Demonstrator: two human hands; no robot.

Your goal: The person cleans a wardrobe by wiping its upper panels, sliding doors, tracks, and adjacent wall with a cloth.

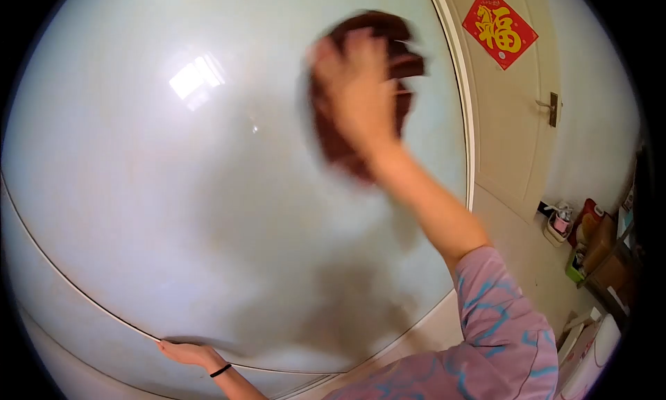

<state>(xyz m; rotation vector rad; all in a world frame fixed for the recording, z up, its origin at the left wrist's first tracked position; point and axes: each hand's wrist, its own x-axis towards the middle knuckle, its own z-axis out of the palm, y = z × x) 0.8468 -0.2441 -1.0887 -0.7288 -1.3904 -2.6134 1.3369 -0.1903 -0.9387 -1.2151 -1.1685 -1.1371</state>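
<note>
My right hand (361, 88) presses a dark reddish-brown cloth (333, 140) against a large, glossy pale panel (139, 192), on its upper right part. The fingers are spread over the bunched cloth, and both hand and cloth are blurred by motion. Low on the left, my left hand (184, 353) touches the panel near its bottom seam, fingers stretched out to the left and holding no loose object. A thin black band (220, 370) circles that wrist. The forearm shadow and a bright window reflection show on the panel's surface.
To the right of the panel's white edge trim stands a cream door (506, 115) with a metal handle (552, 109) and a red diamond-shaped paper sign (500, 28). Boxes (603, 251) and a small basket (557, 226) of items sit on the floor at right.
</note>
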